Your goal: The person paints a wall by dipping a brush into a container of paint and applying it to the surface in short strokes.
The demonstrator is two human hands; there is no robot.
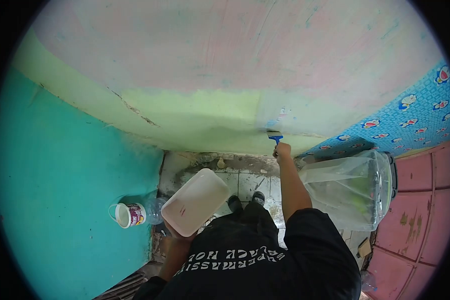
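Note:
My right hand [283, 150] is closed around a blue-handled scraper [277, 138], its wide flat end up against the lower wall [225, 112]. The head of the tool is small and shows little detail. Just above it is a torn, blue-and-white remnant [280, 117] on the wall. To its left lies a lime-green patch with a straight vertical edge. On my left side, a white rectangular plastic tub [197, 202] with small red marks is tilted. My left hand [180, 234] grips its near end from below, with the fingers mostly hidden.
A small white bucket [131, 215] stands at the left, beside a clear plastic container [156, 210]. To the right is a large plastic-wrapped bin [350, 187]. Blue patterned wall covering [385, 127] and a pink panelled surface [410, 215] lie beyond. Dirty tiles [245, 182] surround my feet.

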